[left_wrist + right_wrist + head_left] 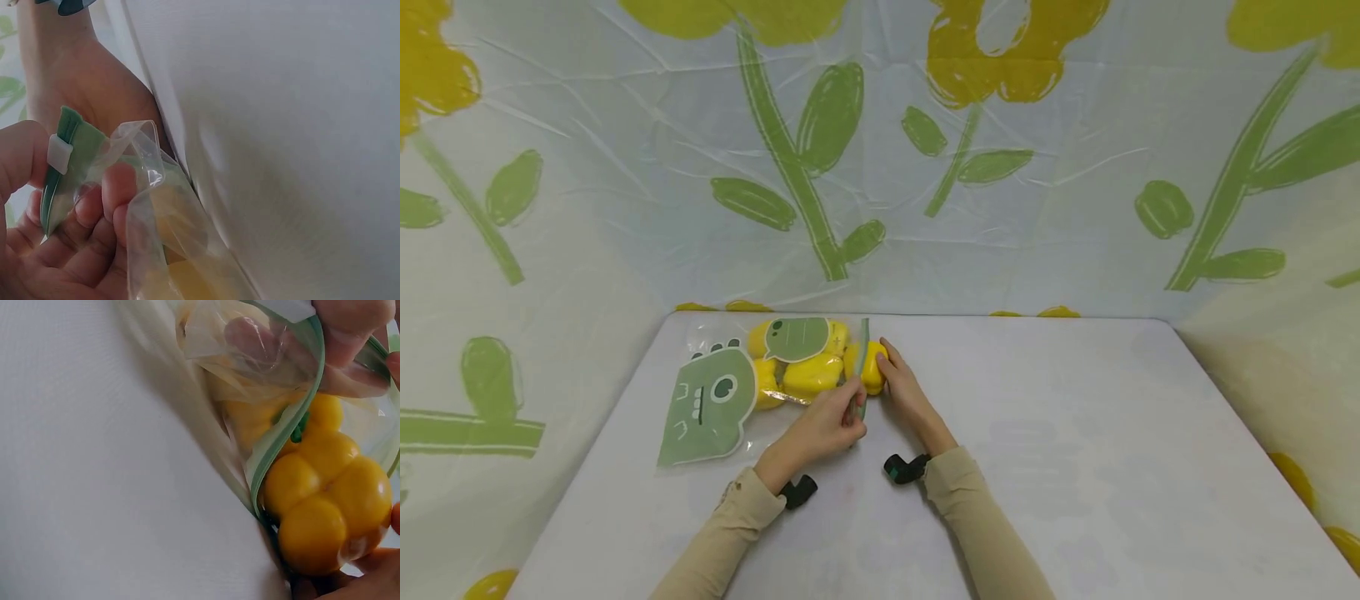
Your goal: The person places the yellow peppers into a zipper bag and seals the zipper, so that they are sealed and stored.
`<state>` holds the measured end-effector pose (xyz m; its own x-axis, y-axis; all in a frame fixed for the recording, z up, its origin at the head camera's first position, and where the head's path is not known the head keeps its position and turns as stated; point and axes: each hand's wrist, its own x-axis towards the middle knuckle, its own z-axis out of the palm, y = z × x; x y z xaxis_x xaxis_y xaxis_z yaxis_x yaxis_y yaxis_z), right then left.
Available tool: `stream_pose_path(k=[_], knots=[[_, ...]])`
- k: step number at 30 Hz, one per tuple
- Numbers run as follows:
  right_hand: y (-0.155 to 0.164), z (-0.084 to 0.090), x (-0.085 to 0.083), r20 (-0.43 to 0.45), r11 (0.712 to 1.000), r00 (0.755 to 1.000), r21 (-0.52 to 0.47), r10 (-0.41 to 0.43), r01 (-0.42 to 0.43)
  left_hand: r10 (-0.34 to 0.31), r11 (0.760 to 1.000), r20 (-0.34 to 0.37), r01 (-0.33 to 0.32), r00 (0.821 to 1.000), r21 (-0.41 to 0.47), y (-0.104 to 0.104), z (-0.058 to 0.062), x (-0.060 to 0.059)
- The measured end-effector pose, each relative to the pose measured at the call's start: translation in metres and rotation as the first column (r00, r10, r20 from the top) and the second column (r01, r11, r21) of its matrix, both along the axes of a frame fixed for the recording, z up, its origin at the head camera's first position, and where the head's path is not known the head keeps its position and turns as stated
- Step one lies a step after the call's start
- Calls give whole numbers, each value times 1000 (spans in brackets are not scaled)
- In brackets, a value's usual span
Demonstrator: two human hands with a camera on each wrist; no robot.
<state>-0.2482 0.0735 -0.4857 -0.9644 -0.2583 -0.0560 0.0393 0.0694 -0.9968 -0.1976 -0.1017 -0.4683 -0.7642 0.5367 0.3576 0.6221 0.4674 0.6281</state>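
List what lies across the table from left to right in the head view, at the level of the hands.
Green dinosaur print on the zip bag → yellow peppers inside the bag → left hand pinching the bag's green zip edge → yellow pepper at the bag's mouth → right hand holding that pepper.

Staged recording booth, not a lived-in room. A plain white table (1075,433) is enclosed at the back and both sides by creased plastic sheeting (1000,208) printed with large yellow flowers and green stems.
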Motion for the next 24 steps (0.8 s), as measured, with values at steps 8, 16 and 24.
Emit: stream_pose_path(k=[8,16,24], knots=[[6,-2,-1,50,970,999,-245,8,5,-8,1000,22,7,1000,9,0,1,-1],[5,-8,-1,76,950,986,-269,-147,162,-7,1000,34,7,999,7,0,2,0],[5,-9,-1,83,939,979,-279,-187,203,1,1000,44,0,999,-9,1,1,-2]])
